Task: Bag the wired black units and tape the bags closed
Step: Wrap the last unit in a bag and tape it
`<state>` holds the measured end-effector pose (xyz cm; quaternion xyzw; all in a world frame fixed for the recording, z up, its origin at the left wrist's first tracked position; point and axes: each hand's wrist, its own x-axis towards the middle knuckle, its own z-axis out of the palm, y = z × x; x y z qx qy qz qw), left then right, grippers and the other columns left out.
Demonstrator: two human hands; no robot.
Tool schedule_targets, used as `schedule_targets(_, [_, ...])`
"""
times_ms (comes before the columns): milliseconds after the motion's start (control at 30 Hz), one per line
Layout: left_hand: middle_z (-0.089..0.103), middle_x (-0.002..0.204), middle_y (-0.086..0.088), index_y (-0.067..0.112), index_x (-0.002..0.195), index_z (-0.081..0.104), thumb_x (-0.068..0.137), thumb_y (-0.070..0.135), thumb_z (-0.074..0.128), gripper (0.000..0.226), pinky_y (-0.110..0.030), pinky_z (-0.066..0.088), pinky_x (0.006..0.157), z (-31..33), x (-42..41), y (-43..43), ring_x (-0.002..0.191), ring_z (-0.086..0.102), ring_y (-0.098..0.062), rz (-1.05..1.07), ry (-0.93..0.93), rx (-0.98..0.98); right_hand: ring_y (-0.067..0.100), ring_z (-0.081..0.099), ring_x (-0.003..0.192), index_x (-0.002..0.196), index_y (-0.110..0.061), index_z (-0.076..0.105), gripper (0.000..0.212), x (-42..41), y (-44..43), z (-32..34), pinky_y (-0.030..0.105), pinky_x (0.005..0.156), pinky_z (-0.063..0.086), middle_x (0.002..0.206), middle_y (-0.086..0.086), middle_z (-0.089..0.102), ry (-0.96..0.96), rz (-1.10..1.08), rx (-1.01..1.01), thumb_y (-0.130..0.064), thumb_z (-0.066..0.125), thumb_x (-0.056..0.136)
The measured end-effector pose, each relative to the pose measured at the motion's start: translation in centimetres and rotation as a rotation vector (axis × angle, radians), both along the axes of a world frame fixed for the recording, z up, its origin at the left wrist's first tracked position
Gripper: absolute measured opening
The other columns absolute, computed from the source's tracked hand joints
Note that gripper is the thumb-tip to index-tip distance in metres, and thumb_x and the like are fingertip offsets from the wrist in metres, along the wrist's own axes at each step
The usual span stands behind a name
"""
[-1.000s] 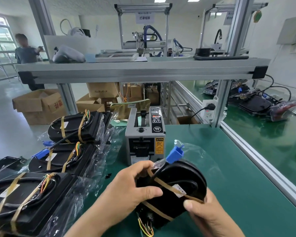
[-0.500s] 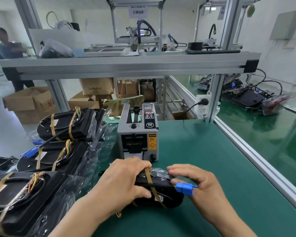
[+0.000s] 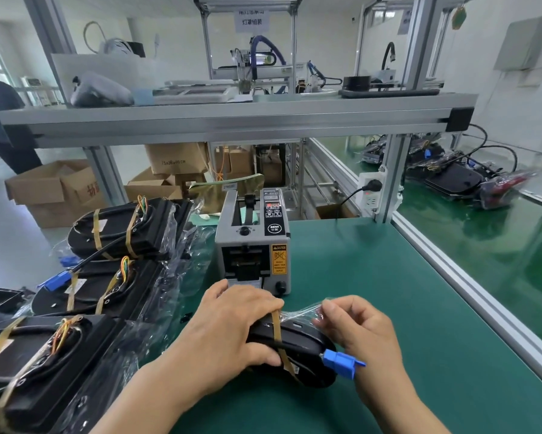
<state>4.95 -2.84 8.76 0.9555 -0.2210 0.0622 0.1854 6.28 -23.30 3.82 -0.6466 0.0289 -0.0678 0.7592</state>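
Your left hand lies on one black rounded plastic unit. Its fingers are curled over the far edge and the thumb is pressed to the near side, so it grips the unit down on the green worktop. Your right hand has its fingers bent, with the tips pinching the crinkled edge of one clear plastic bag over the top of the unit. One tan tape band crosses the unit just right of your left fingers. One blue plastic plug sticks out on its cable below your right fingers, in front of the wrist.

Left of your left fingers lie three more black units in clear bags: the far one, the middle one and the near one. Each shows two tan bands and a bunch of coloured wires.

Just beyond your left fingers stands one grey tape dispenser machine. It carries a yellow label headed "CAUTION" and a round black button marked "SEMI"; the smaller print is too fine to read. Far beyond it, a brown cardboard box reads "75x38x40 CM". One white hanging sign at the top bears Chinese characters.
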Motion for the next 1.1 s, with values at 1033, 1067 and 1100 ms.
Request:
schedule_targets(1033, [0.056, 0.057, 0.004, 0.013, 0.084, 0.069, 0.093, 0.019, 0.066, 0.011, -0.016, 0.034, 0.042, -0.1, 8.7, 1.6, 0.043, 0.043, -0.005, 0.793, 0.621, -1.270, 0.010, 0.074, 0.087, 0.095, -0.031, 0.079, 0.024, -2.5, -0.7, -1.0, 0.012, 0.071, 0.053, 0.095, -0.001, 0.078, -0.095, 0.155, -0.051, -0.014, 0.070, 0.081])
schedule_targets(1067, [0.054, 0.051, 0.006, 0.012, 0.082, 0.068, 0.093, 0.018, 0.065, 0.013, -0.015, 0.033, 0.041, -0.5, 9.3, 1.6, 0.037, 0.041, -0.004, 0.801, 0.711, -1.338, 0.010, 0.074, 0.087, 0.094, -0.032, 0.079, 0.026, -2.6, -0.7, -0.9, 0.012, 0.070, 0.053, 0.095, -0.001, 0.078, -0.092, 0.160, -0.054, -0.011, 0.069, 0.083])
schedule_targets(1100, [0.053, 0.046, 0.006, 0.010, 0.080, 0.066, 0.094, 0.016, 0.064, 0.015, -0.015, 0.034, 0.043, -0.9, 9.8, 1.6, 0.034, 0.040, -0.003, 0.798, 0.754, -1.391, 0.010, 0.074, 0.086, 0.094, -0.032, 0.079, 0.027, -2.7, -0.7, -0.9, 0.012, 0.070, 0.053, 0.094, -0.001, 0.079, -0.090, 0.167, -0.057, -0.009, 0.069, 0.085])
